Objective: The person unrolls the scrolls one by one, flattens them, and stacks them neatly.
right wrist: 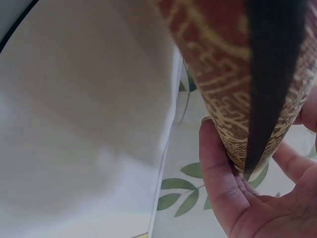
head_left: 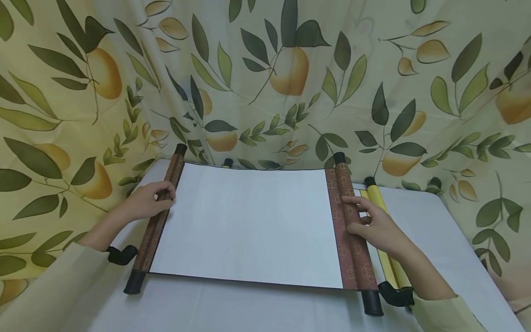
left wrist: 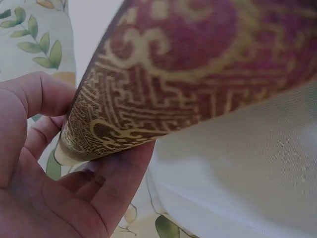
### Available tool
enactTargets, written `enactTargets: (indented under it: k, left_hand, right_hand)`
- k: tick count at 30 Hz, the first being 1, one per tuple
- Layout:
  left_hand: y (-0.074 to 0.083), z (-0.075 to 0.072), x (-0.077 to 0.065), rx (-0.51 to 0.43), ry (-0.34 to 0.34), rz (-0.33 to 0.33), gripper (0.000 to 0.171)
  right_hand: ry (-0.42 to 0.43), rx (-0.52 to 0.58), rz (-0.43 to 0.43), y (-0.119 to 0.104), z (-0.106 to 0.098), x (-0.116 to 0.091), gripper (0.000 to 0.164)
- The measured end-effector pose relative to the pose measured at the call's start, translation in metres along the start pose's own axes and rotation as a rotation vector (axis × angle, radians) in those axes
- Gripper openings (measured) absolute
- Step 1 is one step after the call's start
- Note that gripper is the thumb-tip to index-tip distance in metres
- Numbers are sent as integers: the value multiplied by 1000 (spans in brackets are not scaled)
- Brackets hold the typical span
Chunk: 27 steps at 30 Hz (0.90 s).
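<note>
A hanging scroll with a blank white sheet (head_left: 249, 221) is spread between two patterned reddish-brown rollers with black end knobs. My left hand (head_left: 149, 200) grips the left roller (head_left: 145, 244) along its upper half. In the left wrist view, that hand (left wrist: 74, 183) curls its fingers and thumb about gold-figured brocade (left wrist: 163, 89). Across the sheet, my right hand (head_left: 375, 226) holds the thicker right roller (head_left: 358, 249) near its middle. The right wrist view has the fingers and thumb of this hand (right wrist: 262, 208) on either side of the brocade roll (right wrist: 223, 94).
Just right of the scroll lies a yellow roll (head_left: 387, 258) with a black knob, partly hidden by my right hand and arm. A white-covered table (head_left: 439, 230) is underneath. Behind it hangs a fruit-and-leaf patterned curtain (head_left: 257, 115). One more black knob (head_left: 227, 163) peeks over the sheet's far edge.
</note>
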<state>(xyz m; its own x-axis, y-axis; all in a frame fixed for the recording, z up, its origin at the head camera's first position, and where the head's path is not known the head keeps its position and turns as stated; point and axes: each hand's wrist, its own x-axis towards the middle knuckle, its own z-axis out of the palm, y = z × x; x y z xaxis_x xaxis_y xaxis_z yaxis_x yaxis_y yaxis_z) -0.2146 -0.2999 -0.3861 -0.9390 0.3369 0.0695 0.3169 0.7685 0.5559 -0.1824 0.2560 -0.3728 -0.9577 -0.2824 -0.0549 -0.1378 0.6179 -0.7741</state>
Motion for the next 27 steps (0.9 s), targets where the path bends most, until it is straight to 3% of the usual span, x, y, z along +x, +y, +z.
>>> enactTargets:
  k: [7,15,27]
  left_hand:
    - [1,-3,-3,-15,9,-11,23]
    - [-7,-6,-3,-5,51,24,17]
    - [-23,-4,2,6,-6,-19,10]
  right_hand:
    - [-12,22,0,1,1,0,63]
    - [-15,9,2,4,1,0,63]
    - [-32,-63,26,16,10,4,62]
